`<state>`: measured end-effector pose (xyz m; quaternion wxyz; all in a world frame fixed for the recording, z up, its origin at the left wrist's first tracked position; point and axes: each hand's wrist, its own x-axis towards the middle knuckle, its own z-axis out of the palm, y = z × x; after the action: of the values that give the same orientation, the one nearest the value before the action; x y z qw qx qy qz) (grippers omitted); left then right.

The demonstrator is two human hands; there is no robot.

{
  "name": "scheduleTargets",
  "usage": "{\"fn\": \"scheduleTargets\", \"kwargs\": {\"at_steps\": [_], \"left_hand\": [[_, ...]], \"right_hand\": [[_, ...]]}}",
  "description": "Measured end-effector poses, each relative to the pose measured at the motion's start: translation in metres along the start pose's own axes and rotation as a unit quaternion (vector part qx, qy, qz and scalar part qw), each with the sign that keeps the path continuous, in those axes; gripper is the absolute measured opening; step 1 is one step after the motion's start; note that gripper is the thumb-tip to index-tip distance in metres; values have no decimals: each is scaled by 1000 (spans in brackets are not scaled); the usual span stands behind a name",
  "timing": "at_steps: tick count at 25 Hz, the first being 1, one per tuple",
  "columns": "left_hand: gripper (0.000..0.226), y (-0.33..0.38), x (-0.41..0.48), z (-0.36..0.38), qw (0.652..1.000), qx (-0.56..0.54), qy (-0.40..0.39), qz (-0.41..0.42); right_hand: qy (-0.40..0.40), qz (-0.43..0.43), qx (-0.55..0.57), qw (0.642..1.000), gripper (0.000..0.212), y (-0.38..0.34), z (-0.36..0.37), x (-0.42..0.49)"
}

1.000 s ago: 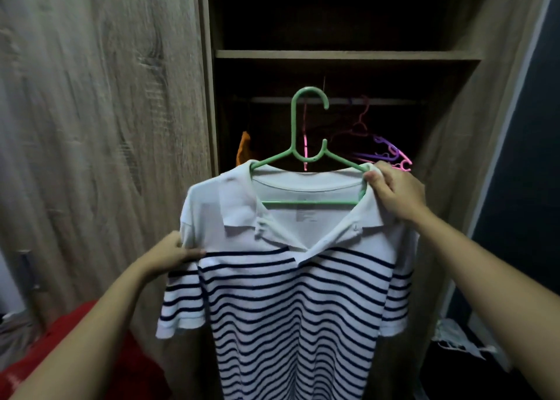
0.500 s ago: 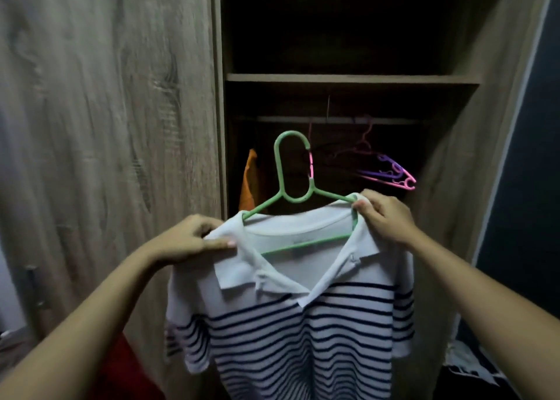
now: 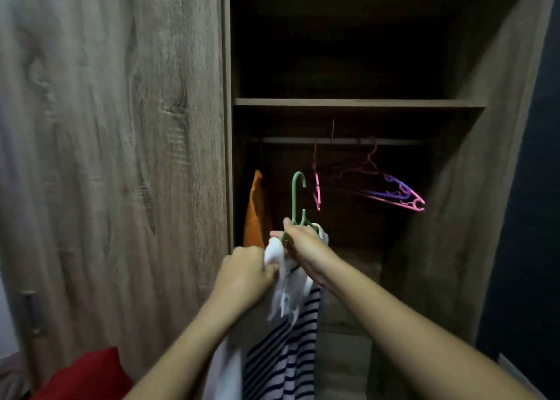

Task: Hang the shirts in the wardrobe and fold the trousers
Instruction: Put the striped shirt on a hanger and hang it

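The wardrobe door [image 3: 106, 157] fills the left of the frame, and the open compartment takes the centre and right. A shelf [image 3: 357, 102] crosses its upper middle, with the rail [image 3: 342, 141] just below. Empty hangers [image 3: 391, 192] hang from the rail right of centre. A garment [image 3: 257, 215] hangs at the compartment's left edge. At centre, below the rail, the hanger [image 3: 295, 199] carries the shirt [image 3: 285, 348] between the left hand [image 3: 245, 275] and right hand [image 3: 306, 248].

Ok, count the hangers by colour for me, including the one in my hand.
Green hanger: 1, in the right hand, carrying the striped shirt
Pink hangers: 2, on the rail
Purple hanger: 1, on the rail
Total: 4, though the dim wardrobe may hide more.
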<state>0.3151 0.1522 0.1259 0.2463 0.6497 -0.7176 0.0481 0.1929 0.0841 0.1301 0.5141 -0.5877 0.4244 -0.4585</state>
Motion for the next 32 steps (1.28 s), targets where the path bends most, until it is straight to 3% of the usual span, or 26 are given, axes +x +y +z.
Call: {"fn": "scheduleTargets", "kwargs": {"at_steps": [3,6,10,14,17,19,27,32], "left_hand": [[38,16,11,6,999,-36,-19,-6],[64,12,30,-1,993,-97,-37,-51],[41,-13,106,23,986,-89,127,-61],[33,-23,189,61,978,30,195,-73],[47,-29,225,82,975,55,183,-113],[55,-34,242,96,974,10,171,-145],[58,-20,242,112,972,-94,195,-88],[56,-17,235,94,971,-97,203,-76]], "right_hand": [[38,6,-19,999,24,-6,-10,22],[69,-25,-47,996,29,-7,-23,50],[73,-68,-103,990,30,-10,-40,101],[82,-92,-132,984,29,-28,-55,154],[77,-106,-142,981,24,-43,-67,191],[75,-111,-160,978,25,-50,-77,217],[88,-81,-211,970,31,-77,-85,293],[10,-37,-386,922,34,-77,-78,316]]}}
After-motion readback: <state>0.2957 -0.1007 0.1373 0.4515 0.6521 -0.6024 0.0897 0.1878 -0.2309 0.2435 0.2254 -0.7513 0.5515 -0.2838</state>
